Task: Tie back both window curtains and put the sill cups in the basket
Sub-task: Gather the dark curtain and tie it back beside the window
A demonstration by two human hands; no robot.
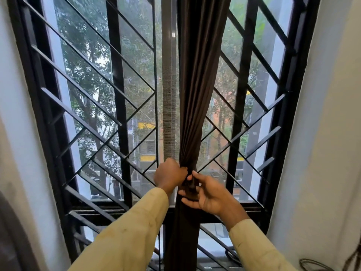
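Observation:
A dark brown curtain hangs gathered into a narrow bunch down the middle of the window. My left hand grips the bunch from the left at its tightest point. My right hand holds the fabric just below and to the right, fingers curled round a knot-like fold. Below my hands the curtain falls straight down between my sleeves. No cups, basket or second curtain are in view.
A black metal grille with diagonal bars covers the window behind the curtain. White walls flank the frame on both sides. A dark coiled cable lies at the bottom right.

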